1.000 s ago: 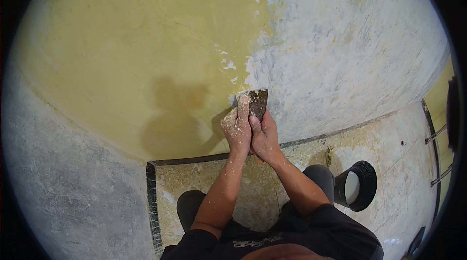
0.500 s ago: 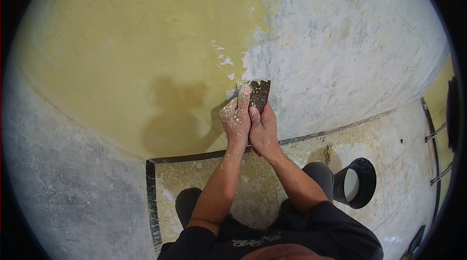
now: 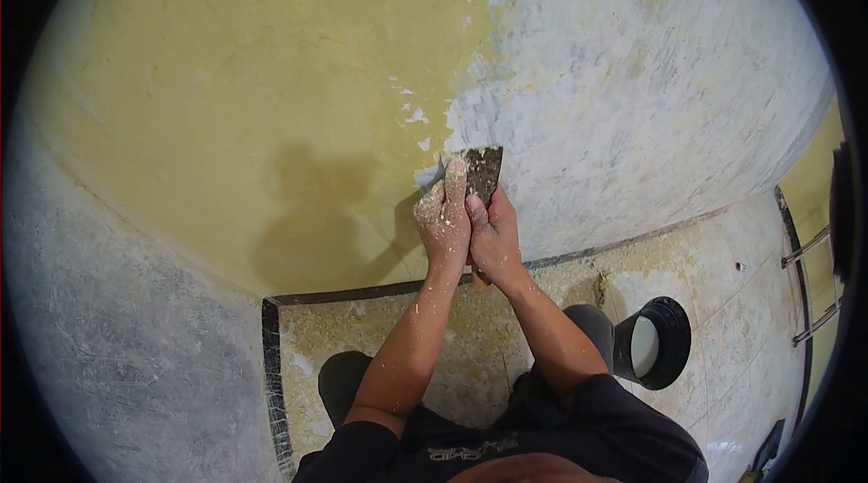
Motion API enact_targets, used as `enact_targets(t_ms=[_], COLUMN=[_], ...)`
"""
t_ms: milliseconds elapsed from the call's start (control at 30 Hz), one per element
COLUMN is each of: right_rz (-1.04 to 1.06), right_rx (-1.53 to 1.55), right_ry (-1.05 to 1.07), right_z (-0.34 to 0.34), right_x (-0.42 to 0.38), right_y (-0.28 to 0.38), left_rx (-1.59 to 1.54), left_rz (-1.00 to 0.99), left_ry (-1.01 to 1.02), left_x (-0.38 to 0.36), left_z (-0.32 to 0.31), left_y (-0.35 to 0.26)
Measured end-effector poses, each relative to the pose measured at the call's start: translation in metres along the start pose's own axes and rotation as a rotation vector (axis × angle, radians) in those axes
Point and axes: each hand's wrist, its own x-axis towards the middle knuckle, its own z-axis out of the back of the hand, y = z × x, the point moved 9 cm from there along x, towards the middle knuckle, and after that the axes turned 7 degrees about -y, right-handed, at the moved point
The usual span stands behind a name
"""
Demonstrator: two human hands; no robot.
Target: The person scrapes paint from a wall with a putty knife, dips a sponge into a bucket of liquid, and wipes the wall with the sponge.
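Observation:
A paint scraper (image 3: 485, 172) with a dark, flake-covered blade is held in both hands against the wall, at the ragged edge between yellow paint (image 3: 344, 103) and bared whitish plaster (image 3: 597, 103). My right hand (image 3: 495, 234) is wrapped round it, with a bit of the orange handle end showing below. My left hand (image 3: 445, 212), speckled with paint crumbs, presses on the blade's left side with its fingers closed. Part of the blade and most of the handle are hidden by the hands.
A black bucket (image 3: 680, 325) holding whitish liquid stands on the floor, right of my knee. Paint flakes litter the floor (image 3: 398, 347) along the dark skirting (image 3: 362, 294). A grey wall (image 3: 117, 329) meets the corner at left. A dark tool (image 3: 768, 447) lies at lower right.
The bared patch beside the blade reaches slightly farther left into the yellow paint. Both hands keep their hold on the scraper, and the view has shifted a little.

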Motion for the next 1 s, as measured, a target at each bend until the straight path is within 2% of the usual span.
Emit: enact_targets(t_ms=[100, 133, 267, 300, 367, 433, 500, 633, 800, 833, 900, 967, 1000], right_rz=[-0.047, -0.054, -0.135, -0.143, -0.186, -0.217, -0.258, -0.180, -0.284, -0.278, -0.121, -0.199, -0.153], right_rx=[-0.017, -0.030, 0.020, 0.069, 0.061, 0.056, 0.063, 0.031, 0.044, 0.048, -0.106, -0.065, -0.070], right_ry=[0.017, 0.001, -0.002, 0.007, 0.005, 0.018, 0.001, 0.005, 0.019, 0.021, 0.016, 0.025, 0.005], right_z=[-0.003, -0.001, 0.003, 0.002, -0.001, 0.002, 0.008, 0.007, 0.007, 0.005, 0.000, -0.002, 0.000], right_x=[0.000, -0.003, -0.009, -0.007, -0.005, -0.007, -0.016, -0.005, -0.014, -0.011, 0.003, -0.003, -0.007], right_y=[0.007, 0.003, -0.011, -0.006, 0.001, 0.000, -0.011, -0.005, -0.013, -0.012, 0.007, 0.004, 0.000], left_rx=[-0.052, 0.077, 0.127, 0.125, 0.045, -0.070, 0.104, -0.019, 0.072, 0.044, 0.015, -0.074, 0.038], left_rz=[0.006, -0.030, 0.021, 0.020, 0.035, 0.093, 0.044, 0.042, -0.041, -0.003, 0.037, 0.083, 0.106], left_ry=[0.066, 0.077, 0.065, 0.071, 0.095, 0.103, 0.098, 0.074, 0.059, 0.031, 0.008, 0.058, 0.066], left_x=[0.005, 0.006, -0.005, -0.002, 0.000, -0.002, -0.008, -0.006, -0.007, -0.006, -0.001, 0.004, 0.001], left_z=[0.002, 0.002, -0.002, -0.001, 0.000, -0.005, -0.003, -0.005, -0.002, 0.000, 0.002, 0.002, 0.006], left_y=[-0.030, -0.018, 0.010, -0.001, -0.015, -0.002, 0.004, -0.008, 0.001, -0.002, -0.010, -0.014, -0.007])
